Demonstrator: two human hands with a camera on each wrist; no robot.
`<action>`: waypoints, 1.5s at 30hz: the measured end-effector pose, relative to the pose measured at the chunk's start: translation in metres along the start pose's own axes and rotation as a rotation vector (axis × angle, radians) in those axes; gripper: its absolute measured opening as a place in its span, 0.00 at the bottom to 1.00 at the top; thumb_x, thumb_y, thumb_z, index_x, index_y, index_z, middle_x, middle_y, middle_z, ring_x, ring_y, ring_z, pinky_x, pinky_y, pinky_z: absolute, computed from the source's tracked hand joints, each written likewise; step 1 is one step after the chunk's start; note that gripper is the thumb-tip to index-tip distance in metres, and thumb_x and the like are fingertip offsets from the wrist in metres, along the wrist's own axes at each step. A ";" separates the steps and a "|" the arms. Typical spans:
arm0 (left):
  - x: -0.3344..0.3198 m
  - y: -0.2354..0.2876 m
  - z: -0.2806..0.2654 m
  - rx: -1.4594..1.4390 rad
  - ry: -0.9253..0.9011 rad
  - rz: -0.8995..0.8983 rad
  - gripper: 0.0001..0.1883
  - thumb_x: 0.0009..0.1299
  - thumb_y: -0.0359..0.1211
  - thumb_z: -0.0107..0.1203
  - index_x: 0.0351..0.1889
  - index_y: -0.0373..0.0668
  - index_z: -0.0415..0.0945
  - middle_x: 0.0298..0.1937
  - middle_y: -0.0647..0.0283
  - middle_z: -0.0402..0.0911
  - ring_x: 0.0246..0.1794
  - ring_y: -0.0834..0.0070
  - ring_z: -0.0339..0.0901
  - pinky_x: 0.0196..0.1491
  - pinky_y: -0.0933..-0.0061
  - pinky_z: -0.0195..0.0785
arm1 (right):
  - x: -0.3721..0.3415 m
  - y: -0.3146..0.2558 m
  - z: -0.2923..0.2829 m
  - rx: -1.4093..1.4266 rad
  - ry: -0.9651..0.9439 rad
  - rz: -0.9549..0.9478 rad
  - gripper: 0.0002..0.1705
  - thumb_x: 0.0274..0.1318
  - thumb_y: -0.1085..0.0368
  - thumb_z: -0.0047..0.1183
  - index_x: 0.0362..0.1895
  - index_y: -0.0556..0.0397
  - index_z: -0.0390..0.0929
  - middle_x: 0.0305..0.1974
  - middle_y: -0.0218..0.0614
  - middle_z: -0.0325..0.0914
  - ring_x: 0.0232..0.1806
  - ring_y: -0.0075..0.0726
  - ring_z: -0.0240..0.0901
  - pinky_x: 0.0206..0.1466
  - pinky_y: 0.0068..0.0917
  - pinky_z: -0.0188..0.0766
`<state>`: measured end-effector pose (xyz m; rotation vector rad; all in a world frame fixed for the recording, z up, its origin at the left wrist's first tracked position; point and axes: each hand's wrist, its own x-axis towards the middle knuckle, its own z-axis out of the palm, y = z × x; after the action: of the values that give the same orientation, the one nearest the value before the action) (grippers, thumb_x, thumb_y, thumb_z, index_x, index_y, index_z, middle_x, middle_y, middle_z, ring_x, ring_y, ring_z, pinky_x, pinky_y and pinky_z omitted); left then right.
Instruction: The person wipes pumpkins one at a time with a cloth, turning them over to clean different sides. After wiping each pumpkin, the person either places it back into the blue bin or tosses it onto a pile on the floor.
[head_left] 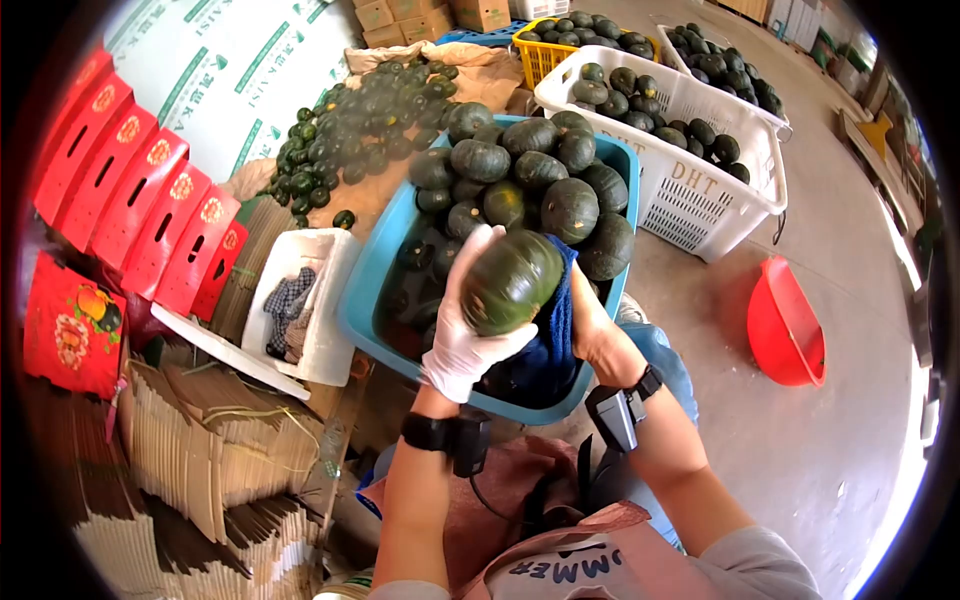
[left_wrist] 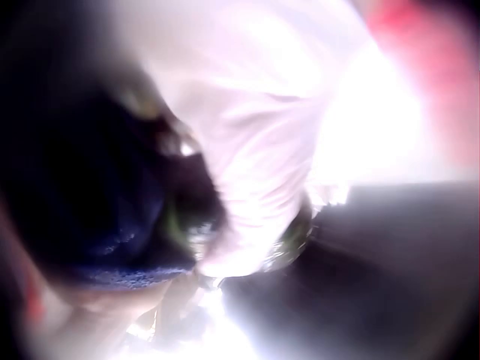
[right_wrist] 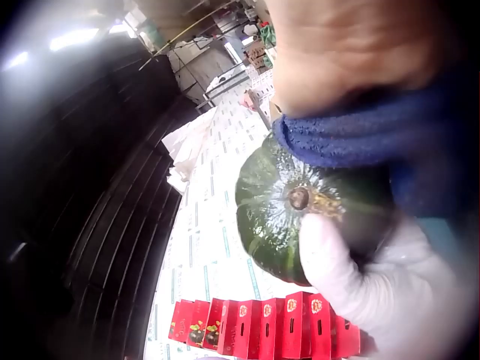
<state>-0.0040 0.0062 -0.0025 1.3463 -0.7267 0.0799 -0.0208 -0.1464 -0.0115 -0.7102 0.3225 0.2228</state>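
A shiny green pumpkin [head_left: 510,283] is held above the blue tub [head_left: 362,335], gripped by my white-gloved left hand [head_left: 468,330], whose thumb lies near the stem in the right wrist view. My bare right hand [head_left: 592,318] holds a dark blue cloth [head_left: 562,325] against the pumpkin's right side; its fingers are mostly hidden by the cloth. In the right wrist view the cloth [right_wrist: 352,139] lies along the edge of the pumpkin [right_wrist: 274,217]. The left wrist view is blurred, with the glove [left_wrist: 247,150] over the pumpkin. Dark green pumpkins [head_left: 570,210] fill the tub's far part.
White crates [head_left: 690,185] and a yellow crate [head_left: 540,62] of pumpkins stand behind. A red basin [head_left: 780,325] sits on the floor at right. At left are red boxes [head_left: 150,215], a foam box [head_left: 345,270] with cloths and stacked cardboard [head_left: 170,440]. Small pumpkins [head_left: 300,165] lie beyond.
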 end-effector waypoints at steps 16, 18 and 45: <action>-0.025 -0.008 0.027 -0.500 0.328 -0.425 0.35 0.77 0.57 0.40 0.71 0.40 0.58 0.69 0.62 0.66 0.68 0.70 0.64 0.72 0.66 0.52 | 0.011 0.009 -0.014 0.103 -0.175 -0.330 0.30 0.59 0.54 0.59 0.63 0.52 0.69 0.54 0.32 0.76 0.54 0.31 0.74 0.59 0.31 0.71; -0.026 -0.012 0.023 -0.462 0.278 -0.371 0.35 0.76 0.54 0.46 0.71 0.39 0.59 0.69 0.60 0.66 0.69 0.69 0.64 0.71 0.64 0.55 | 0.004 -0.004 -0.005 -0.176 -0.224 -0.402 0.37 0.50 0.66 0.66 0.65 0.50 0.67 0.55 0.28 0.73 0.54 0.25 0.71 0.59 0.27 0.70; -0.017 0.021 -0.061 -0.630 0.399 -0.989 0.36 0.66 0.61 0.51 0.62 0.44 0.68 0.52 0.51 0.80 0.48 0.52 0.81 0.42 0.52 0.82 | 0.000 0.014 -0.019 -0.644 0.004 -0.297 0.15 0.61 0.65 0.57 0.50 0.57 0.76 0.37 0.28 0.80 0.38 0.19 0.72 0.43 0.22 0.71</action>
<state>-0.0002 0.0723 0.0038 0.9056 0.2926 -0.6071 -0.0289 -0.1487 -0.0337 -1.3816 0.1399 0.0359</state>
